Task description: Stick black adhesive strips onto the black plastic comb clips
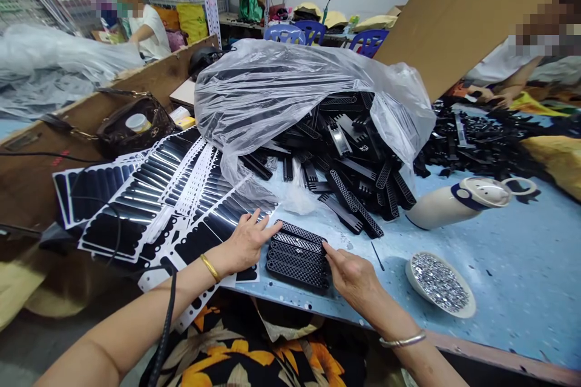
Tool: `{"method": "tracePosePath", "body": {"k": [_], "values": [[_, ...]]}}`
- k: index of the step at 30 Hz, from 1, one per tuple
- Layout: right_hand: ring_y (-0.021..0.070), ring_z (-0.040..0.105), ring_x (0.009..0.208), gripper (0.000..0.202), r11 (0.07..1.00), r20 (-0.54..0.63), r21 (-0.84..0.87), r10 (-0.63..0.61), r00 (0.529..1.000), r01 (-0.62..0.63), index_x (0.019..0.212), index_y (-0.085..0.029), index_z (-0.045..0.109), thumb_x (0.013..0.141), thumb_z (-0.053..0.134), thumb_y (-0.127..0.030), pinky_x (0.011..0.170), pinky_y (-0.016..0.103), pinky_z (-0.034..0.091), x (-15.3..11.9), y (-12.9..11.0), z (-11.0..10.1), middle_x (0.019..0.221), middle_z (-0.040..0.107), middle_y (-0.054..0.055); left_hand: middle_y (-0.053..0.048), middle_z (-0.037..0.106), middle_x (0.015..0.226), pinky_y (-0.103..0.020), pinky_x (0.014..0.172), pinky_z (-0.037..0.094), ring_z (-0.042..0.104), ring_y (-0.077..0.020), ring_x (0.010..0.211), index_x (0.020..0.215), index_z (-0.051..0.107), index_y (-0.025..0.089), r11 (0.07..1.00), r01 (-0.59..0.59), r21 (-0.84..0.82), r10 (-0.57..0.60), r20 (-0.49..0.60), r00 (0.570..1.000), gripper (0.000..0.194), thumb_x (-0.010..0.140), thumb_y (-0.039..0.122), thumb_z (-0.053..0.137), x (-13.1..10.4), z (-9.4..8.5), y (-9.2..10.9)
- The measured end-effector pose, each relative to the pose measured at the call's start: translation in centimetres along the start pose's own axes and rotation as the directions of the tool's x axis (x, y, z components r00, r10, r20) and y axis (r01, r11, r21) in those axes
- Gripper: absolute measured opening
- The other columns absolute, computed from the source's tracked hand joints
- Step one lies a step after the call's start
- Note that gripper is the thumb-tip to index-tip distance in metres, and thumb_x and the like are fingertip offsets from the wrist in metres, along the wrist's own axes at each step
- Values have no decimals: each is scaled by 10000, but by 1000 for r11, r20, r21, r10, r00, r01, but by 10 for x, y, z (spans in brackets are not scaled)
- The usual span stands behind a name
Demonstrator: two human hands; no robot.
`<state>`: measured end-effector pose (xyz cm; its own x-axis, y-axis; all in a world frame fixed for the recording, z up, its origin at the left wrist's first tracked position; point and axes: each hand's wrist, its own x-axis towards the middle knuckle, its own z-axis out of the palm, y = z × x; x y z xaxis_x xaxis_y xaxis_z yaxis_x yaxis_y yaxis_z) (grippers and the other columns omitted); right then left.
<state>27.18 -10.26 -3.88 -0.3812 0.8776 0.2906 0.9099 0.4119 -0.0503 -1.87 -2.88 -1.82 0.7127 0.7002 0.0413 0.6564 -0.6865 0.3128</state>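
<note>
A row of several black lattice-patterned plastic strips (297,263) lies side by side at the table's near edge, with small shiny bits on the upper ones. My left hand (247,240) is at their upper left, fingers spread, the index finger reaching to the top strip's left end. At the right end of the row, my right hand (351,269) has thumb and index finger pinched together, touching the upper strips; whatever is between these fingertips is hidden. A white bowl (471,308) of small shiny metal pieces stands right of my right hand.
Behind the strips, a clear plastic bag (272,81) spills black plastic parts (349,175). Black sticker sheets (149,187) lie at left, beside a brown handbag (122,127). A white bottle (445,204) lies at right. Two people sit across the tables; a cardboard sheet (467,6) leans at back right.
</note>
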Motion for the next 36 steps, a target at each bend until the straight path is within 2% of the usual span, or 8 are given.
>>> {"method": "tracePosePath", "body": {"k": [4,9,13,21,26,30,34,36], "values": [[156,639,556,370,999,45,16,39,998,-40,1140,-138,695,949,380,-176,538,248,464,1,1,0,653,687,58,-154,565,1354,-553,980,405,403,-411,1350,1418,448,207,998,-1,-56,2,11,1000,722,733,-24,460,2,-4,-2],[171,656,592,376,997,45,33,63,997,-64,1148,-133,692,944,379,-173,570,264,494,0,1,2,698,704,71,-92,560,1392,-537,1000,413,442,-336,1346,1364,515,275,978,23,-209,-17,27,999,613,823,5,412,9,-6,-11],[166,660,619,378,996,45,43,74,996,-76,1161,-153,687,945,378,-175,604,259,500,-1,3,2,718,708,67,-108,533,1416,-569,1021,381,381,-348,1384,1394,489,280,977,17,-213,-7,50,999,678,791,-23,427,8,-3,-14],[158,652,612,367,993,63,66,94,994,-98,1163,-177,688,930,405,-184,601,248,491,0,4,1,714,704,61,-82,554,1399,-574,1030,394,410,-329,1370,1374,513,297,975,11,-222,5,71,997,613,842,7,417,13,-9,-14],[158,653,613,365,992,64,65,107,992,-111,1160,-190,692,922,414,-191,600,247,496,0,3,1,707,704,57,-112,535,1412,-598,1017,389,390,-346,1379,1407,466,270,982,2,-191,7,45,999,657,815,-13,427,7,-1,-15],[168,658,630,390,990,74,77,116,990,-122,1186,-189,682,921,397,-192,604,261,509,0,3,1,717,710,62,-96,553,1397,-569,1026,402,417,-318,1367,1375,505,281,972,13,-236,-10,13,1000,580,865,21,413,5,1,-16],[171,660,636,394,989,70,80,121,990,-126,1190,-187,682,913,401,-193,607,265,515,0,2,1,715,711,64,-86,584,1366,-593,1014,412,449,-333,1342,1337,551,291,966,17,-260,-15,9,1000,549,870,33,421,11,-6,-13],[172,663,642,390,989,70,79,119,990,-125,1184,-190,685,911,405,-190,612,268,518,1,3,0,719,713,63,-65,609,1339,-561,1013,432,477,-323,1323,1305,583,293,962,6,-274,-6,2,1000,546,856,23,430,15,-9,-12]]}}
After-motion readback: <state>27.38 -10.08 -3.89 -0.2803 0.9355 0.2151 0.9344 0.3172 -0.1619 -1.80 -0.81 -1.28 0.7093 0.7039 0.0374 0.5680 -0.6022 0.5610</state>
